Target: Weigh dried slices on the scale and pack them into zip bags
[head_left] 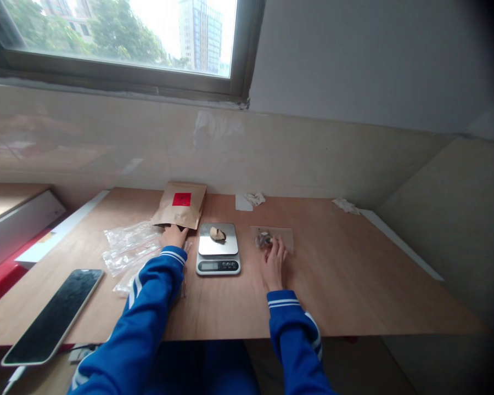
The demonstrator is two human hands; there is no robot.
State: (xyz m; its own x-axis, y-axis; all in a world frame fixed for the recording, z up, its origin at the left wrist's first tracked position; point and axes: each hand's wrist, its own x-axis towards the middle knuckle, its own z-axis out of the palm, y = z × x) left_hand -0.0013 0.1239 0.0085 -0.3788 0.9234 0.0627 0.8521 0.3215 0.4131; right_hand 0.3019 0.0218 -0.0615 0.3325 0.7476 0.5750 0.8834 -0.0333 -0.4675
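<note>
My left hand [173,237] reaches to the lower edge of a kraft paper bag [180,206] with a red label, and its fingertips are hidden at or under the bag. My right hand [274,263] rests on a translucent sheet [282,237], its fingers against a small dark lump wrapped in clear film [263,239]. Between my hands stands a silver digital kitchen scale [218,266]. A beige lump [217,234] lies on its platform, touched by neither hand.
Crumpled clear plastic bags [130,248] lie under my left forearm on the wooden table [346,274]. A black smartphone [52,315] overhangs the front edge. White paper scraps [250,199] and a tissue [346,206] lie near the wall.
</note>
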